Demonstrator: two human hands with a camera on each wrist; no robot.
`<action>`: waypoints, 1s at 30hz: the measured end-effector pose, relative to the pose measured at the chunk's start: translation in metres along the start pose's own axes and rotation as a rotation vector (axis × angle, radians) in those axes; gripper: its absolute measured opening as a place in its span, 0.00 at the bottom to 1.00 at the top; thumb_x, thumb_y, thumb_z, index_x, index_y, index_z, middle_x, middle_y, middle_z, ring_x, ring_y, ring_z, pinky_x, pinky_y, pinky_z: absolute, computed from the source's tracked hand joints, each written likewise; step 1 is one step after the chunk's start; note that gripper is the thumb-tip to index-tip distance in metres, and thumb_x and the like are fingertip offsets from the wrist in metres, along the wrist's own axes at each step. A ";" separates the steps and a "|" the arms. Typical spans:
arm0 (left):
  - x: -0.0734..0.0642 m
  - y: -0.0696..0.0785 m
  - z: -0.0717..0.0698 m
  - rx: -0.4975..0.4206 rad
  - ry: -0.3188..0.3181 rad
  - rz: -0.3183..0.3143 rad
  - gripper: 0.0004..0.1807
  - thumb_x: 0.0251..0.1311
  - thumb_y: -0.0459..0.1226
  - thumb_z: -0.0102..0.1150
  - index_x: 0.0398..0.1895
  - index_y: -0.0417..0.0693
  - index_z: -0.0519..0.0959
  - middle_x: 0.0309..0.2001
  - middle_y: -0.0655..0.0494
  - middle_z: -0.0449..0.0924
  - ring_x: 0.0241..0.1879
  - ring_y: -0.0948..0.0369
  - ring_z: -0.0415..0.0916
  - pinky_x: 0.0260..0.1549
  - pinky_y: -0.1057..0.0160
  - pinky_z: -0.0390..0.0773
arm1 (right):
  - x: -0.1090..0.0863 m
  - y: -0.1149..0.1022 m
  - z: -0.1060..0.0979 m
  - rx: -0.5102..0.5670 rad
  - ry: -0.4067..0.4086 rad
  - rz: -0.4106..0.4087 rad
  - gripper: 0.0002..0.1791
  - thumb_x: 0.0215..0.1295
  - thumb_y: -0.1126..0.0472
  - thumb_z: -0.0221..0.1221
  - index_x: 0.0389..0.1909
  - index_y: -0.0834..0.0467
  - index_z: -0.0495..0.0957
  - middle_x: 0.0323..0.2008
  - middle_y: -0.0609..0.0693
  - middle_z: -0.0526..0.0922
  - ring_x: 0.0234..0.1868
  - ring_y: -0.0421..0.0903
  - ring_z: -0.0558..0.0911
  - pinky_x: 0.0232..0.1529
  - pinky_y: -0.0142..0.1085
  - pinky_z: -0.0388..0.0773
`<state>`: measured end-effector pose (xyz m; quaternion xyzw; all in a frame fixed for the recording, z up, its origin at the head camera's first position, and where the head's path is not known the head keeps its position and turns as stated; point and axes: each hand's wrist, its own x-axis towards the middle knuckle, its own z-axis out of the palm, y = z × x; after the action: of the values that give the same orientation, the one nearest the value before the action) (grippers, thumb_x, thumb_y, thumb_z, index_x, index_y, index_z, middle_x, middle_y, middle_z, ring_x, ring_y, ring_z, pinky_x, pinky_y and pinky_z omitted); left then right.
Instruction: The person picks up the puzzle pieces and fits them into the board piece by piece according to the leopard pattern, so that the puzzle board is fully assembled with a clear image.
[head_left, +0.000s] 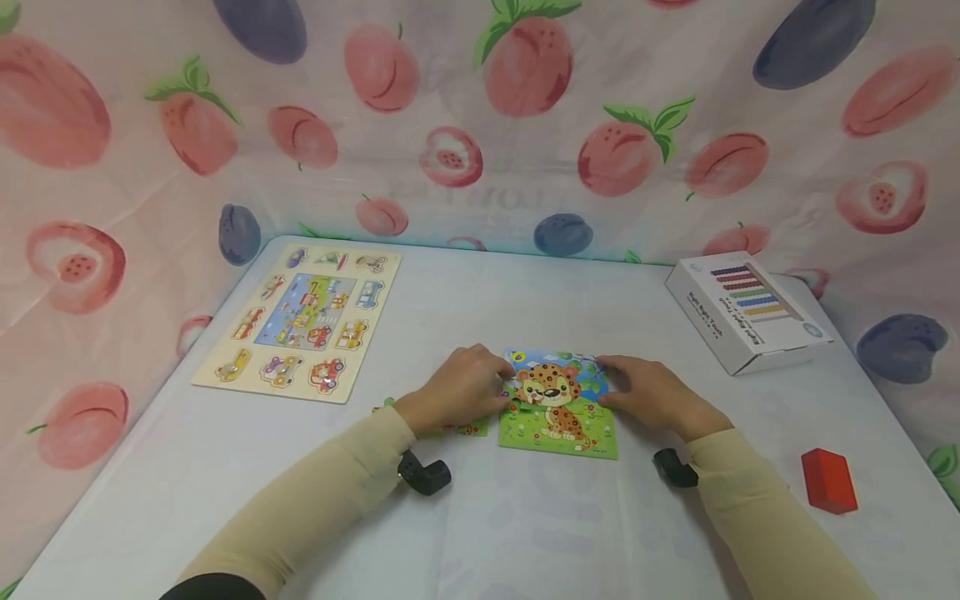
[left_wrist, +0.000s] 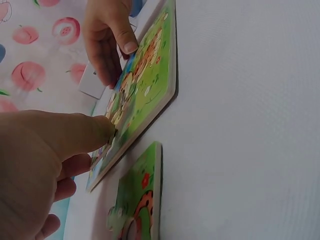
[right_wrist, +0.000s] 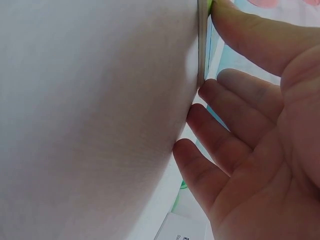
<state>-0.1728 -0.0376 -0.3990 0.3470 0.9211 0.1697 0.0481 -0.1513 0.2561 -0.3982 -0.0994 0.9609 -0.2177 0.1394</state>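
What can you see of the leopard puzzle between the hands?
The leopard puzzle is a flat, squarish board with pale edges, perhaps wooden. Its face is green below and blue above, printed with a spotted cub. It lies face up on the white table. The left hand pinches its left side, hiding a little; the right hand touches its right edge.

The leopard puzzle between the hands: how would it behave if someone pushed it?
The leopard puzzle is probably stiff: its edge looks straight and solid in the left wrist view. Lying flat and low on the white table, it would likely slide rather than roll or tip.
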 end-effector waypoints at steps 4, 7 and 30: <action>0.002 0.001 0.003 0.010 0.009 0.014 0.18 0.59 0.43 0.69 0.51 0.46 0.85 0.46 0.56 0.85 0.50 0.57 0.77 0.53 0.54 0.73 | -0.001 0.000 -0.001 0.001 -0.003 -0.001 0.36 0.65 0.55 0.65 0.71 0.63 0.66 0.69 0.66 0.67 0.70 0.68 0.62 0.67 0.62 0.58; 0.003 0.001 0.005 0.016 0.014 0.020 0.18 0.59 0.44 0.70 0.50 0.46 0.85 0.45 0.56 0.86 0.48 0.57 0.77 0.52 0.54 0.74 | 0.000 0.000 -0.001 0.001 -0.004 -0.002 0.36 0.65 0.55 0.65 0.71 0.63 0.66 0.69 0.66 0.67 0.70 0.68 0.62 0.67 0.62 0.58; 0.007 0.006 0.012 0.018 0.047 0.032 0.20 0.59 0.44 0.70 0.52 0.45 0.84 0.47 0.55 0.85 0.49 0.56 0.76 0.52 0.53 0.73 | 0.001 0.000 0.000 -0.023 -0.004 -0.011 0.36 0.66 0.54 0.65 0.71 0.63 0.67 0.68 0.66 0.68 0.70 0.68 0.63 0.66 0.62 0.59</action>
<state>-0.1713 -0.0254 -0.4083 0.3579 0.9179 0.1703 0.0205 -0.1521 0.2557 -0.3980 -0.1066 0.9625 -0.2070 0.1392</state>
